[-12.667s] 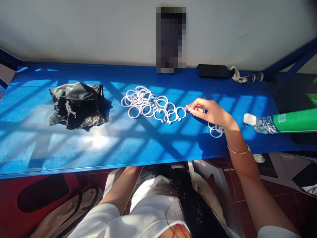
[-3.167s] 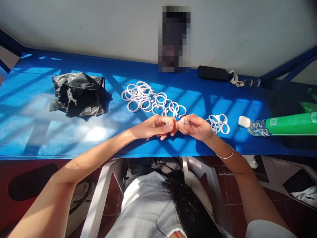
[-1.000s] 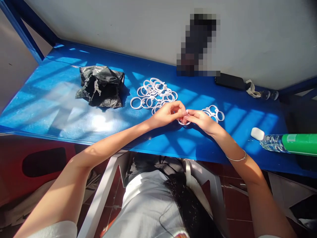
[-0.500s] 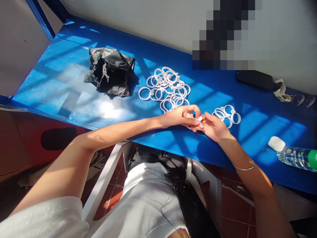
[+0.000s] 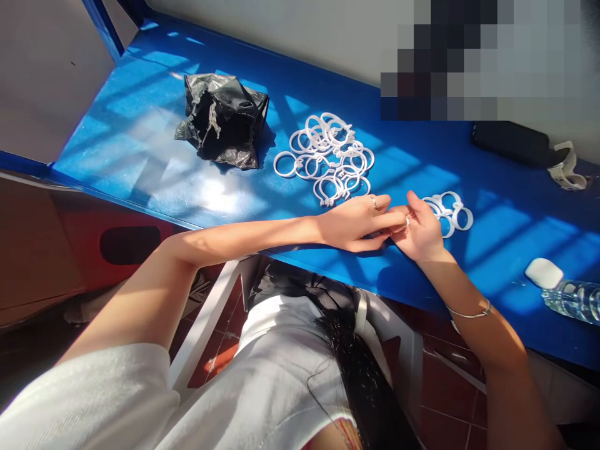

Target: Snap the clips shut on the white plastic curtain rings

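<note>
My left hand (image 5: 359, 222) reaches across at the table's front edge, its fingers stretched into the palm of my right hand and its thumb apart from them. A finger ring shows on it. My right hand (image 5: 422, 228) is turned palm up, thumb raised, other fingers partly hidden behind the left. A small white plastic piece (image 5: 407, 222) shows in the right palm at my left fingertip; its full shape is hidden. Beyond my left hand lies a pile of white plastic curtain rings (image 5: 312, 165). A smaller group of white rings (image 5: 463, 219) lies just past my right hand.
On the blue table (image 5: 154, 181) stands an open, crumpled black plastic bag (image 5: 229, 94), left of the ring pile. Along the back right lie a black phone-like object (image 5: 509, 144) and a pale watch-like strap (image 5: 568, 165). A white rounded case (image 5: 544, 272) touches a clear bottle (image 5: 574, 301) at right.
My left hand has gone from pinching a small white piece at the right fingertips to reaching into the right palm. The right palm has opened upward. The whole view has shifted slightly.
</note>
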Demonstrator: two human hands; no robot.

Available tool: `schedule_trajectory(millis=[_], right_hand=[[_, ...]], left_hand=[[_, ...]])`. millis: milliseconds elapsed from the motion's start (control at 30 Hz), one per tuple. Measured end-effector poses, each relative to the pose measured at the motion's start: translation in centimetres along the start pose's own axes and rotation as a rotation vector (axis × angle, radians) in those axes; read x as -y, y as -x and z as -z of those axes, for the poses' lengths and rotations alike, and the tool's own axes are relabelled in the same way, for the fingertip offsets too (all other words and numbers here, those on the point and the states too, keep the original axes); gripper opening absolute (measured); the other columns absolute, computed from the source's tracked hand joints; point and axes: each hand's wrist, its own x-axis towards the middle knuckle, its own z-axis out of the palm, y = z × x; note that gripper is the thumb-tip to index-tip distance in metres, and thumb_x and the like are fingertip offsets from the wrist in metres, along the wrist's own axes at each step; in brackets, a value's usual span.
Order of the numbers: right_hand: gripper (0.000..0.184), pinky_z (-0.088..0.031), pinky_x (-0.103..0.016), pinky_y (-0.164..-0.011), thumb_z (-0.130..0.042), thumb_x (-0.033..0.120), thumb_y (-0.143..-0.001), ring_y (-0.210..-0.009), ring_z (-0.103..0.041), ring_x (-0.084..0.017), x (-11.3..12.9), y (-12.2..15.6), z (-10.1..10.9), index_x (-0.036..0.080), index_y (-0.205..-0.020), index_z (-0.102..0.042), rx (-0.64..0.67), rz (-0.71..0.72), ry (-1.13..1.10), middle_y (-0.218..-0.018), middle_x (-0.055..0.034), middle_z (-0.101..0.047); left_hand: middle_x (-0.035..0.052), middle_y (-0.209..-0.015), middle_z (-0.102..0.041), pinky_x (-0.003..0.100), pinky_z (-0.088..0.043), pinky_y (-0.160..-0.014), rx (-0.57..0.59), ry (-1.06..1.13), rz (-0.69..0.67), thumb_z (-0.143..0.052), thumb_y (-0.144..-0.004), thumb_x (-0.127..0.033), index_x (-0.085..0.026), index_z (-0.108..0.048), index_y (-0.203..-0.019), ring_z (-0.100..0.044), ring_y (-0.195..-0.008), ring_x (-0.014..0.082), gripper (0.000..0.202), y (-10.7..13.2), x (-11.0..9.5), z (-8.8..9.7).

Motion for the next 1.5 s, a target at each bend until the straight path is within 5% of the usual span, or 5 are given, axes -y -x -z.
schedule_trajectory(millis=[500, 867, 1033, 1333, 1500], right_hand=[[0.071, -0.045, -0.029, -0.048, -0.037, 0.088, -0.077, -0.046, -0.046, -0.015, 1.4, 1.5, -1.2, 0.028, -0.043, -0.024, 0.041, -0.012, -0.246, -0.037, 0.0018, -0.028], [0.071, -0.043, -0.033, -0.047, -0.051, 0.079, -0.076, -0.040, -0.035, -0.015, 1.1, 1.7, -0.7, 0.026, -0.042, -0.018, 0.167, 0.188, -0.552, -0.034, 0.0040, -0.019], [0.075, -0.039, -0.032, -0.047, -0.050, 0.072, -0.086, -0.037, -0.022, -0.014, 1.8, 1.8, 1.4, 0.024, -0.038, -0.019, 0.090, 0.497, -0.697, -0.032, 0.0051, -0.006], [0.053, -0.037, -0.035, -0.056, -0.055, 0.053, -0.092, -0.048, -0.033, -0.016, 3.1, 2.3, 2.7, 0.025, -0.051, -0.036, -0.446, 0.619, -0.165, -0.050, 0.0029, -0.026], [0.036, -0.046, -0.047, -0.088, -0.042, 0.052, -0.098, -0.087, -0.057, -0.025, 2.5, -0.1, 1.9, 0.029, -0.076, -0.059, -0.349, 0.682, 0.488, -0.082, -0.0047, -0.064]], left_hand=[[0.0097, -0.077, -0.059, 0.040, -0.045, -0.080, -0.026, -0.068, -0.067, -0.052, -0.078, -0.026, -0.022, -0.056, -0.075, -0.052, -0.086, 0.0253, 0.007, -0.6, -2.4, -0.4], [-0.0003, -0.056, -0.029, 0.037, -0.044, -0.074, -0.389, 0.328, -0.194, -0.038, -0.085, -0.051, -0.024, -0.024, -0.060, -0.044, -0.066, 0.0192, 0.039, -1.8, -4.4, -0.1], [0.0013, -0.060, -0.031, 0.036, -0.045, -0.067, -0.561, 0.440, 0.096, -0.028, -0.095, -0.050, -0.024, -0.024, -0.063, -0.041, -0.064, 0.0181, 0.041, -2.5, -6.6, -0.6], [0.0139, -0.135, -0.043, 0.039, -0.044, -0.098, -0.608, -0.172, 0.284, -0.043, -0.094, -0.027, -0.019, -0.056, -0.111, -0.044, -0.125, 0.0240, 0.023, -2.5, -7.0, -3.2], [0.0096, -0.092, -0.066, 0.036, -0.044, -0.073, -0.120, -0.203, -0.228, -0.036, -0.100, -0.025, -0.016, -0.068, -0.095, -0.060, -0.095, 0.0234, 0.033, -3.0, -9.1, -6.5]])
